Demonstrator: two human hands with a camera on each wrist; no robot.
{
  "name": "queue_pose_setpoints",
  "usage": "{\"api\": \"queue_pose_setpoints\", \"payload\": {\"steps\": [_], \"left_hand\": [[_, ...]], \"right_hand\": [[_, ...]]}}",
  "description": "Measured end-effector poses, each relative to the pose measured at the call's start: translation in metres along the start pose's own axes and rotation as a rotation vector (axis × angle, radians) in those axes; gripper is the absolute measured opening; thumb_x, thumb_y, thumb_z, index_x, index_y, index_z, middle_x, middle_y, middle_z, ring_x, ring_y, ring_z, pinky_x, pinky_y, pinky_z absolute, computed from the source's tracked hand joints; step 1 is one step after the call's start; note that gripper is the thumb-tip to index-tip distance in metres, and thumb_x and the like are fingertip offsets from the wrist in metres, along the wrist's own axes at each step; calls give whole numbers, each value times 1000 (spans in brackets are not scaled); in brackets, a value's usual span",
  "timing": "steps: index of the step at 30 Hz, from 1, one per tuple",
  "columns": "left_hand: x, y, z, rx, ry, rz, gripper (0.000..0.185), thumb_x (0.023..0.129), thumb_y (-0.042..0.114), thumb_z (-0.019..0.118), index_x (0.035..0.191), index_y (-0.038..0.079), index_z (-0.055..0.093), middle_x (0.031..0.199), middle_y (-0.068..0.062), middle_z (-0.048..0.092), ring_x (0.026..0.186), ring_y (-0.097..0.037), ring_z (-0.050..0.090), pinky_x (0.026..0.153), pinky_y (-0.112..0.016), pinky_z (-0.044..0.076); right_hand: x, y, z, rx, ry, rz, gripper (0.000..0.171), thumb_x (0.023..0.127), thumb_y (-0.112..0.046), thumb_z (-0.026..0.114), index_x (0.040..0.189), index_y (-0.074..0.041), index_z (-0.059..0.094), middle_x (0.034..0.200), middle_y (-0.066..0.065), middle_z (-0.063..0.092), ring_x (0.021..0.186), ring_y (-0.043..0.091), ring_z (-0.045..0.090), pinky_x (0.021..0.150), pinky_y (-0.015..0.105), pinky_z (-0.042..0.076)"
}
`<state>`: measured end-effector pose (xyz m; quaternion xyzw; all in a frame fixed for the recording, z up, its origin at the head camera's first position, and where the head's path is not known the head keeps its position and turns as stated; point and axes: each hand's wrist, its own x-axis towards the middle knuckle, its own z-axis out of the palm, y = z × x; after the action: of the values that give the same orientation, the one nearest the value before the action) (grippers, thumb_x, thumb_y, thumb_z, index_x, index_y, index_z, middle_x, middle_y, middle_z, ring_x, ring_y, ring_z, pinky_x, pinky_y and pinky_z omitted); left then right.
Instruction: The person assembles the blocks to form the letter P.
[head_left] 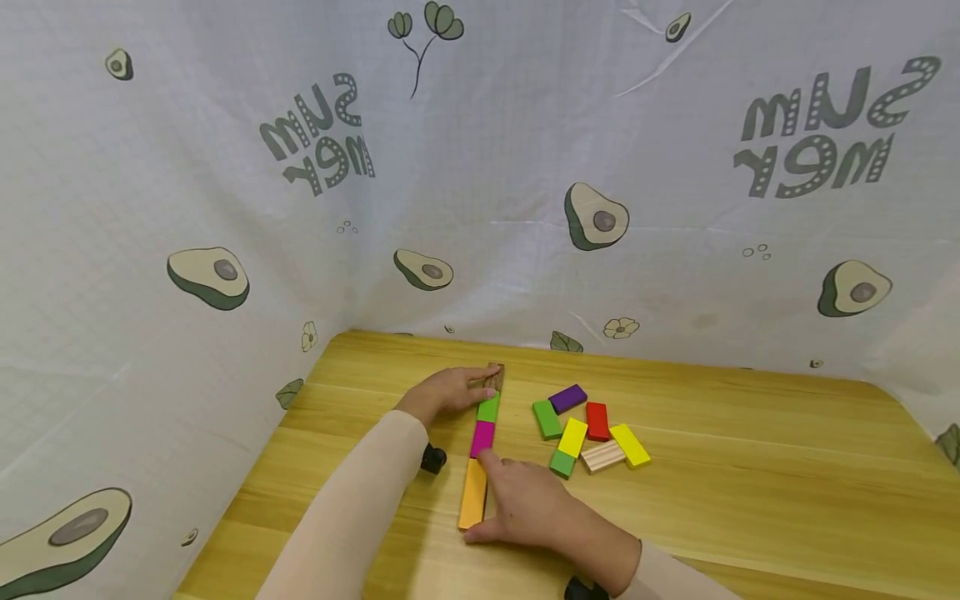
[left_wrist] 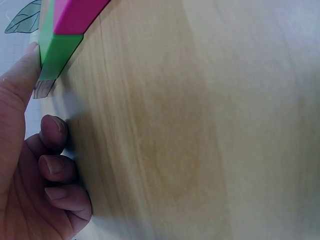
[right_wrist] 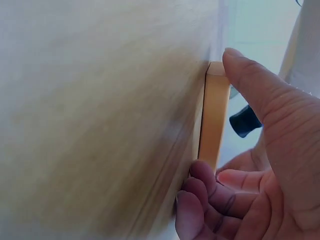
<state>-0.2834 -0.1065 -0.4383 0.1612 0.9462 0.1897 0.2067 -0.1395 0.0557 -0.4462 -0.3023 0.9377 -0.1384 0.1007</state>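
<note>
Pressing against the two ends of a row of flat blocks, the left hand (head_left: 448, 392) sets a straight forefinger on the far brown block (head_left: 496, 377) with its other fingers curled and empty, while the right hand (head_left: 534, 508) lays straight fingers (head_left: 491, 457) beside the near orange block (head_left: 473, 493). The row, with a green block (head_left: 489, 407) and a magenta block (head_left: 482, 438), lies left of the surface's (head_left: 750, 467) middle. The pieces look stiff, light and smooth, likely best squeezed from the ends; loose blocks (head_left: 588, 429) lie to the right, and no container shows.
</note>
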Motion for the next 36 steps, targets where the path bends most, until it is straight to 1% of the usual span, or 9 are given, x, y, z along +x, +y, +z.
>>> {"api": "queue_pose_setpoints", "payload": {"steps": [4, 7, 9, 12, 14, 16, 20, 27, 36], "left_hand": [[1, -2, -1, 14, 1, 25, 54, 91, 53, 45, 142, 46, 29, 146, -1, 35, 132, -27, 31, 106, -48, 26], [1, -2, -1, 21, 2, 34, 53, 91, 53, 45, 142, 45, 29, 146, -1, 34, 132, -27, 31, 106, -48, 26], [2, -2, 0, 21, 0, 35, 53, 91, 53, 45, 142, 46, 29, 146, -1, 34, 132, -27, 31, 106, -48, 26], [3, -2, 1, 19, 2, 37, 53, 91, 53, 45, 142, 46, 28, 146, -1, 34, 132, -27, 31, 106, -47, 26], [3, -2, 1, 18, 4, 41, 53, 92, 53, 45, 141, 47, 28, 146, 0, 34, 132, -26, 31, 106, -47, 26], [3, -2, 1, 19, 7, 44, 53, 92, 53, 45, 141, 47, 28, 146, 0, 34, 132, -26, 31, 106, -46, 26], [2, -2, 1, 17, 7, 43, 53, 92, 52, 45, 142, 46, 28, 146, 0, 34, 132, -26, 31, 106, -46, 26], [2, -2, 1, -1, 6, 25, 54, 90, 53, 47, 141, 46, 29, 146, -1, 34, 132, -27, 32, 105, -47, 27], [1, -2, 1, -2, 7, 28, 53, 91, 52, 46, 141, 46, 29, 146, -1, 34, 132, -26, 31, 106, -47, 26]], "right_hand": [[3, 1, 2, 27, -2, 21, 104, 55, -85, 55, 128, -13, 36, 85, 2, 62, 70, 12, 59, 61, 33, 50], [4, 1, 2, 41, -7, 46, 117, 53, -86, 54, 135, -7, 32, 88, 6, 65, 77, 17, 62, 66, 35, 51], [4, 0, 1, 47, -10, 76, 125, 51, -87, 54, 138, -1, 29, 94, 11, 66, 83, 20, 64, 69, 36, 52], [1, -1, 0, 54, -1, 119, 131, 49, -88, 54, 138, 5, 30, 98, 17, 65, 85, 24, 64, 68, 37, 53], [-1, -2, 0, 44, 15, 130, 129, 48, -88, 53, 134, 6, 35, 96, 17, 65, 81, 24, 64, 65, 37, 53], [-2, -2, 0, 27, 30, 124, 125, 48, -89, 52, 129, 6, 40, 90, 15, 65, 75, 23, 63, 61, 36, 52], [-3, -2, 0, 3, 43, 101, 119, 50, -90, 50, 122, 5, 47, 85, 13, 64, 73, 22, 62, 60, 35, 52], [-2, -1, 2, -2, 33, 94, 120, 50, -90, 48, 124, 4, 47, 88, 14, 64, 77, 24, 62, 61, 36, 52], [0, -2, 2, -4, 40, 90, 116, 51, -90, 48, 121, 2, 48, 83, 11, 63, 71, 21, 61, 57, 34, 50]]}}
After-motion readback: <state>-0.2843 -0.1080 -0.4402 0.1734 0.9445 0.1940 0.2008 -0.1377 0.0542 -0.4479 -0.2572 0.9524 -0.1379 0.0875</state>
